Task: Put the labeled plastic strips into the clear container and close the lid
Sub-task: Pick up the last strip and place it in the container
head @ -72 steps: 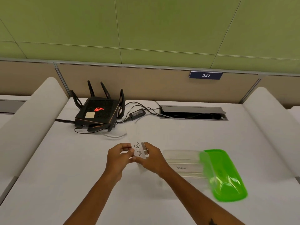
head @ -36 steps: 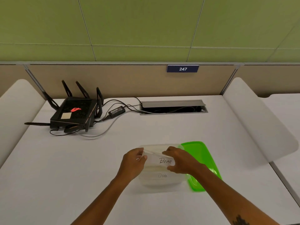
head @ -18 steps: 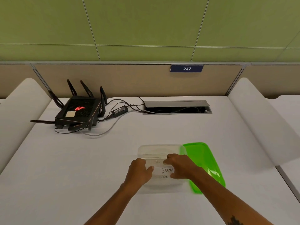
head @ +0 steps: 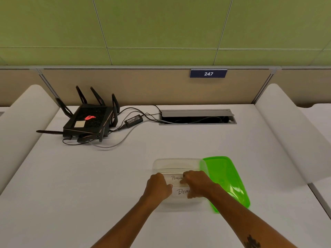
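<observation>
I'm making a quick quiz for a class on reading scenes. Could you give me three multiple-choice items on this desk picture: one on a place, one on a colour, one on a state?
1. Where does the lid lie?
A. To the right of the clear container, overlapping its right edge
B. On the router
C. Behind the cable slot

2. What colour is the lid?
A. Blue
B. Bright green
C. White

3. What state is the container in?
A. Closed with the lid
B. Tipped on its side
C. Open, with both hands in it

Answers:
1. A, the lid's edge overlaps the container's right side.
2. B, it is translucent green.
3. C, the left hand and right hand are at the Bear strip inside.
</observation>
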The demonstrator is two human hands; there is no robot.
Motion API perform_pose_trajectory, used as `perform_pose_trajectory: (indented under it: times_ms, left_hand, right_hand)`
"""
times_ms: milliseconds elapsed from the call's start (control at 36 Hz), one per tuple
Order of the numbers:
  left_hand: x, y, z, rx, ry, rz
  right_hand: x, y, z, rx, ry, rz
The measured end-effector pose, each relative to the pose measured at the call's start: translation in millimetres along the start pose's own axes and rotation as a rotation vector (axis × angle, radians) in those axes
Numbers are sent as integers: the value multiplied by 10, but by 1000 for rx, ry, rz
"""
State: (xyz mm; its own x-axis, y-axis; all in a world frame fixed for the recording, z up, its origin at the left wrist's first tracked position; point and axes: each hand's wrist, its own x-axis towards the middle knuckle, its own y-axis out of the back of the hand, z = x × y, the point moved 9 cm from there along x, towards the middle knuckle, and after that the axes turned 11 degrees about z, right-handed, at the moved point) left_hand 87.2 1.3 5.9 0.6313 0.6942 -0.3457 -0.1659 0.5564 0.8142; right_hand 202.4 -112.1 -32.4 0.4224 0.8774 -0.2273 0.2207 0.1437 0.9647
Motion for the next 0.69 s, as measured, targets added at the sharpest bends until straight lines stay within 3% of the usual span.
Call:
perform_pose_trajectory:
  times_ms: [500,611,694]
  left_hand:
    - [-15,-25,15,53,-54,29]
    - [-48,27,51,25,-90,75]
    - [-100,114,112,4,-174,149]
  right_hand:
    - [-37,-30,34,7,-10,-28]
    - [-83,97,119,130,-12,56]
    - [-185,314,246,233,-31,211]
